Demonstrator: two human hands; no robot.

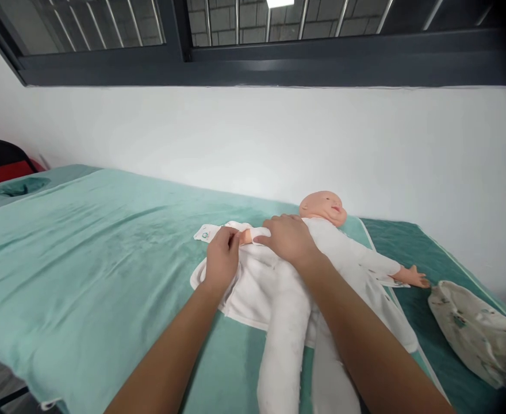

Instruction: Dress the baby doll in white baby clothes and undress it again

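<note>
A baby doll (pixel 322 208) lies on its back in white clothes, head toward the wall and legs toward me. My left hand (pixel 222 256) is closed at the end of the doll's arm (pixel 245 237) on the left; its fingers hide the doll's hand. My right hand (pixel 290 238) lies over the doll's upper arm and chest, thumb and fingers closed on the white sleeve (pixel 261 232). A strip of bare doll arm shows between my hands. An open white baby garment (pixel 248 299) is spread under the doll, its printed cuff (pixel 204 233) beyond my left hand.
A green sheet (pixel 106 259) covers the bed, with a darker green cloth (pixel 391 236) at right. A crumpled printed cloth item (pixel 472 328) lies by the doll's other hand (pixel 412 277). Behind are a white wall (pixel 236 138) and a barred window (pixel 270 63). A red-and-black object (pixel 3 161) stands far left.
</note>
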